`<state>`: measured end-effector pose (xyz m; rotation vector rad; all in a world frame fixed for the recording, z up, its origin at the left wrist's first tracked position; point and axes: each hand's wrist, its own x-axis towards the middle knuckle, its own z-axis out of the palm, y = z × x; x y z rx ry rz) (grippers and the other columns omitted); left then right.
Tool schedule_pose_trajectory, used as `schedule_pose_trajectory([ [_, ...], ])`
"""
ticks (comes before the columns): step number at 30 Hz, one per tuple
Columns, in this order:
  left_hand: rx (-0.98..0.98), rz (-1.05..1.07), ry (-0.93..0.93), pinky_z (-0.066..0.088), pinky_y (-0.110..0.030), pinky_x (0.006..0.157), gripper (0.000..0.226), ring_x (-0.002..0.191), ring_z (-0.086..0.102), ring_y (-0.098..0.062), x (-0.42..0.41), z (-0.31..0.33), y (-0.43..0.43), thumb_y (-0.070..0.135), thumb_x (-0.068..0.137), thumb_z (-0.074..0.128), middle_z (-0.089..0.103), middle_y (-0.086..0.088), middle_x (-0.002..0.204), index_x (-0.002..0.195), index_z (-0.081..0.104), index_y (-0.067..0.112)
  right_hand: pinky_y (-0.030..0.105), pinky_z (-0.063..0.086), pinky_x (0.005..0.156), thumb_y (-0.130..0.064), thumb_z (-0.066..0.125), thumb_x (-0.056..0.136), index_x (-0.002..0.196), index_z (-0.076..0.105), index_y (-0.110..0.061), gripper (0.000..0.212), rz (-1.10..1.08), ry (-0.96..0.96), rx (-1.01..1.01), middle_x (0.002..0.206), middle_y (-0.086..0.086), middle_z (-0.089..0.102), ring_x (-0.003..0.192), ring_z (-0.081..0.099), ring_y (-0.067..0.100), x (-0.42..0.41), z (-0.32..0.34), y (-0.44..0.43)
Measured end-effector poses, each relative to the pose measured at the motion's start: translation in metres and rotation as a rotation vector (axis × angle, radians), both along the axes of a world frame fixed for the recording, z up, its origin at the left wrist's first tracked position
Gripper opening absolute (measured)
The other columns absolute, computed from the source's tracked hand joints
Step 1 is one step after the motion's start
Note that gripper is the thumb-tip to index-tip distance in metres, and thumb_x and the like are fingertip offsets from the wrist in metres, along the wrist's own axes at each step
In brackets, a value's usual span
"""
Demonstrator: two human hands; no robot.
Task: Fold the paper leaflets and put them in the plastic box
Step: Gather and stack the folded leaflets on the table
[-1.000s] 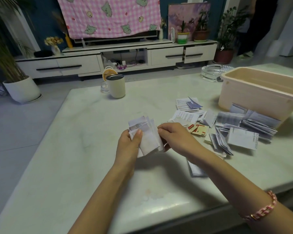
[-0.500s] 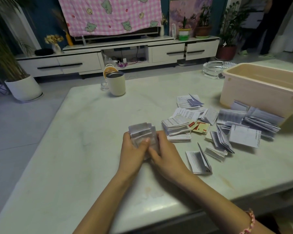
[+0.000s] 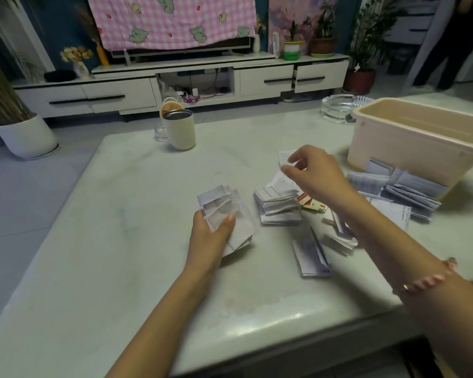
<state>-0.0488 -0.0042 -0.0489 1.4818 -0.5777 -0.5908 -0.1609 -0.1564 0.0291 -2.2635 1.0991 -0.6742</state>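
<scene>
Left hand (image 3: 212, 236) grips a folded leaflet bundle (image 3: 224, 205), well left of the plastic box (image 3: 393, 148). Right hand (image 3: 317, 175) hovers nearer the box, fingers loose and empty. Better pinch just one leaflet off the pile (image 3: 277, 200).

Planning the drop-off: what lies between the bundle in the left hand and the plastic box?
Head view: a leaflet stack, a red-and-white card, loose leaflets against the box, and the right hand above them.
</scene>
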Motion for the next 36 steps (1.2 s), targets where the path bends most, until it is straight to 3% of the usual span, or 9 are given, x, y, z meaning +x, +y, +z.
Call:
schedule_pose_trajectory([
  [4, 0.003, 0.011, 0.038, 0.051, -0.041, 0.091, 0.032, 0.100, 0.065, -0.023, -0.005, 0.002, -0.001, 0.012, 0.088, 0.061, 0.066, -0.008, 0.113, 0.118, 0.052, 0.010, 0.020, 0.033, 0.050, -0.029, 0.064, 0.087, 0.062, 0.049, -0.010, 0.034, 0.052, 0.350, 0.171, 0.064, 0.007, 0.051, 0.061, 0.049, 0.021, 0.017, -0.018, -0.016],
  [10, -0.031, 0.008, 0.159, 0.054, -0.033, 0.084, 0.030, 0.098, 0.065, -0.023, -0.005, 0.008, -0.001, 0.007, 0.088, 0.060, 0.067, -0.007, 0.112, 0.117, 0.056, 0.010, 0.026, 0.041, 0.064, -0.032, 0.081, 0.069, 0.075, 0.053, -0.010, 0.036, -0.028, 0.449, 0.232, 0.079, 0.007, 0.060, 0.078, 0.056, 0.023, 0.033, -0.036, -0.026],
  [14, -0.096, -0.015, 0.279, 0.057, -0.023, 0.057, 0.020, 0.078, 0.067, -0.017, -0.004, 0.015, 0.000, 0.002, 0.092, 0.049, 0.069, -0.003, 0.093, 0.104, 0.060, 0.013, 0.025, 0.032, 0.047, -0.012, 0.068, 0.074, 0.061, 0.038, -0.014, 0.033, -0.040, 0.332, 0.196, 0.059, 0.004, 0.046, 0.063, 0.051, 0.024, 0.033, -0.037, -0.023],
  [18, -0.154, -0.045, 0.438, 0.054, -0.029, 0.078, 0.024, 0.086, 0.064, -0.019, 0.000, 0.022, 0.000, 0.011, 0.098, 0.042, 0.066, -0.005, 0.101, 0.118, 0.055, 0.008, 0.016, 0.022, 0.036, -0.011, 0.060, 0.083, 0.063, 0.034, -0.016, 0.034, -0.006, -0.041, 0.367, 0.059, 0.003, 0.029, 0.050, 0.028, 0.017, 0.024, -0.026, -0.018],
  [20, -0.172, -0.069, 0.465, 0.055, -0.030, 0.079, 0.023, 0.083, 0.067, -0.017, 0.003, 0.024, 0.001, 0.013, 0.097, 0.043, 0.068, -0.005, 0.100, 0.115, 0.057, 0.008, 0.016, 0.021, 0.034, -0.012, 0.061, 0.085, 0.069, 0.044, -0.014, 0.024, 0.039, -0.150, 0.376, 0.063, 0.003, 0.034, 0.053, 0.029, 0.014, 0.019, -0.017, -0.012],
  [23, -0.198, -0.147, 0.474, 0.058, -0.025, 0.063, 0.018, 0.074, 0.070, -0.011, 0.007, 0.024, 0.002, 0.013, 0.096, 0.044, 0.072, 0.001, 0.091, 0.101, 0.062, 0.012, 0.021, 0.038, 0.052, -0.012, 0.059, 0.088, 0.092, 0.062, -0.006, 0.008, 0.123, -0.225, 0.354, 0.079, 0.005, 0.057, 0.068, 0.051, 0.017, 0.015, -0.008, 0.004],
  [27, -0.208, -0.146, 0.406, 0.057, -0.025, 0.067, 0.019, 0.076, 0.069, -0.011, 0.014, 0.028, 0.004, 0.013, 0.095, 0.045, 0.073, 0.003, 0.088, 0.098, 0.064, 0.014, 0.018, 0.042, 0.039, -0.010, 0.058, 0.088, 0.095, 0.062, -0.011, 0.008, 0.304, -0.073, 0.211, 0.073, 0.004, 0.058, 0.058, 0.058, 0.021, 0.015, -0.005, 0.023],
  [31, -0.134, -0.140, 0.203, 0.055, -0.023, 0.067, 0.020, 0.082, 0.066, -0.016, 0.019, 0.033, 0.007, 0.014, 0.094, 0.047, 0.071, -0.002, 0.091, 0.099, 0.066, 0.009, 0.018, 0.038, 0.037, -0.012, 0.067, 0.084, 0.097, 0.068, -0.012, 0.013, 0.423, -0.073, 0.269, 0.065, 0.001, 0.061, 0.044, 0.050, 0.013, 0.019, -0.003, 0.033],
  [36, -0.014, -0.241, 0.093, 0.054, -0.029, 0.060, 0.025, 0.085, 0.067, -0.021, 0.018, 0.029, 0.011, 0.020, 0.094, 0.049, 0.071, -0.009, 0.101, 0.110, 0.064, 0.008, 0.017, 0.039, 0.045, -0.001, 0.042, 0.093, 0.101, 0.068, -0.007, 0.028, 0.542, -0.051, 0.282, 0.072, 0.007, 0.059, 0.054, 0.047, 0.010, 0.024, -0.006, 0.039],
])
